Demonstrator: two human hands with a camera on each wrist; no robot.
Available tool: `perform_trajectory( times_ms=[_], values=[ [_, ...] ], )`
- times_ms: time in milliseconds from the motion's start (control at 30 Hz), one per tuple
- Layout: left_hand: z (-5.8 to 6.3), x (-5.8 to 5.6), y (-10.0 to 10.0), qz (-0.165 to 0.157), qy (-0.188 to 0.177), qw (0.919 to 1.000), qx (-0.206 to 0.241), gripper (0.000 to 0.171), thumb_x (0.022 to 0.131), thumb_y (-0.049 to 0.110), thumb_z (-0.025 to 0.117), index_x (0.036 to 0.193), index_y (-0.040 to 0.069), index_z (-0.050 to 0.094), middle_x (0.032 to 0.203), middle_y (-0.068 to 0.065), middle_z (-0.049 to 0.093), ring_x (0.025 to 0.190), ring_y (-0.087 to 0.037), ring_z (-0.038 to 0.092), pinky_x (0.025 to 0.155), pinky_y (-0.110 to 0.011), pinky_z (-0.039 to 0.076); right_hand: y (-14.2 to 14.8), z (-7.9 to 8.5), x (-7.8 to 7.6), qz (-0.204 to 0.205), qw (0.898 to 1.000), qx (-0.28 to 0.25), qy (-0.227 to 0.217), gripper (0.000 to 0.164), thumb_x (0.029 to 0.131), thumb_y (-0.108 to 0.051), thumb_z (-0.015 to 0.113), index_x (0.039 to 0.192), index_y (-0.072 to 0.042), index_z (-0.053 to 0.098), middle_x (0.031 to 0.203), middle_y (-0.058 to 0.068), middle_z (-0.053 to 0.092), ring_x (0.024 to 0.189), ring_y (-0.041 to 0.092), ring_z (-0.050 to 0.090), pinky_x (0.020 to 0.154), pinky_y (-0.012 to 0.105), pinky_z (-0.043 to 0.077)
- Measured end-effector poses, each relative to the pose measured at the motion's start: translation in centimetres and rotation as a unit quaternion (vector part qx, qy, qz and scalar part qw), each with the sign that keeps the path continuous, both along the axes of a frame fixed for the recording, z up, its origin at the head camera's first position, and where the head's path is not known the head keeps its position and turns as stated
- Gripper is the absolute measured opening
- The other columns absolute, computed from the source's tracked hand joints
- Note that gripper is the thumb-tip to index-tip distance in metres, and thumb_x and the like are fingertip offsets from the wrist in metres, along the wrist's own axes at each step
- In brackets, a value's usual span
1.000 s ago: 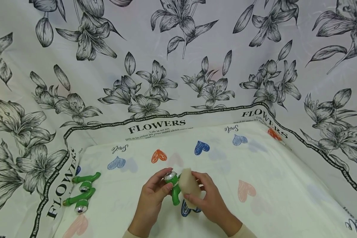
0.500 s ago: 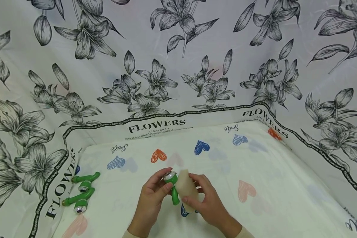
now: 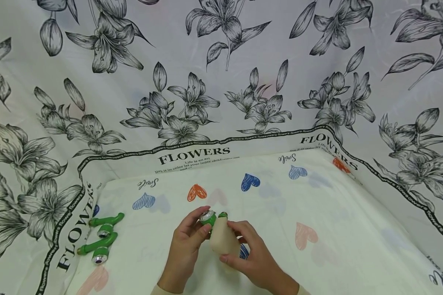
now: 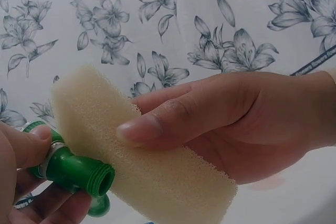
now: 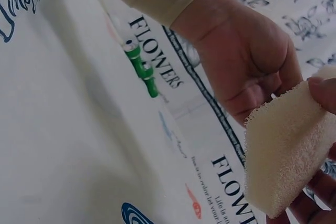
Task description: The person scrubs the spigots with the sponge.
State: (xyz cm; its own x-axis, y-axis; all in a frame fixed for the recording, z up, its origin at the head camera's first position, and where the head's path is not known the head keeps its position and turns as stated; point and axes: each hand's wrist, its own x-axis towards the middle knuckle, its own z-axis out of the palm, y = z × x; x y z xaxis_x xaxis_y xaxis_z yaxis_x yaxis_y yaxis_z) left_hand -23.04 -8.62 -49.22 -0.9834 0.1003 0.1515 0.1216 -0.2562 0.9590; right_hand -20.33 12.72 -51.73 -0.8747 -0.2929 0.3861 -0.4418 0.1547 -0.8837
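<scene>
My left hand point(image 3: 186, 239) pinches a green plastic tap point(image 3: 208, 217) with a silver part at its end. In the left wrist view the tap's threaded end point(image 4: 100, 178) points toward the sponge. My right hand point(image 3: 256, 256) holds a cream, porous sponge point(image 3: 224, 237), thumb on one broad face and fingers behind. The sponge lies against the tap's side and hides most of its body in the head view; a small green tip shows above it. The right wrist view shows the sponge point(image 5: 289, 153) between the two hands, the tap hidden behind it.
Two more green taps, a farther one point(image 3: 106, 225) and a nearer one point(image 3: 99, 248), lie side by side at the table's left edge. A white cloth with printed hearts point(image 3: 306, 236) covers the table. Flower-printed curtain point(image 3: 221, 102) walls the back and sides.
The sponge in my right hand has moved left and slightly down across the tap, now covering its lower green part. The tap has shifted slightly left in my left hand.
</scene>
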Motion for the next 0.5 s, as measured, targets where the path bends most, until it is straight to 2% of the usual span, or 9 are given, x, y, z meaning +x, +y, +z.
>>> perform_trajectory(
  times_ms=[200,500],
  values=[
    [-0.22,0.04,0.09,-0.002,-0.003,1.0,0.003,0.05,0.102,-0.001,0.074,0.149,-0.005,0.059,0.142,-0.019,0.062,0.107,-0.022,0.065,0.085,-0.028,0.06,0.07,-0.13,0.03,-0.003,1.0,0.003,0.001,0.068,0.095,-0.025,0.088,0.155,-0.026,0.055,0.135,-0.004,0.06,0.117,0.02,0.059,0.091,0.037,0.058],
    [-0.54,0.25,0.2,-0.009,0.001,0.9999,0.006,0.048,0.101,-0.002,0.073,0.147,-0.005,0.059,0.13,-0.018,0.067,0.105,-0.021,0.066,0.083,-0.03,0.061,0.32,-0.54,-0.56,-0.013,1.0,0.019,-0.003,0.07,0.093,-0.029,0.091,0.154,-0.028,0.056,0.134,-0.005,0.061,0.115,0.02,0.06,0.09,0.038,0.058]
  ],
)
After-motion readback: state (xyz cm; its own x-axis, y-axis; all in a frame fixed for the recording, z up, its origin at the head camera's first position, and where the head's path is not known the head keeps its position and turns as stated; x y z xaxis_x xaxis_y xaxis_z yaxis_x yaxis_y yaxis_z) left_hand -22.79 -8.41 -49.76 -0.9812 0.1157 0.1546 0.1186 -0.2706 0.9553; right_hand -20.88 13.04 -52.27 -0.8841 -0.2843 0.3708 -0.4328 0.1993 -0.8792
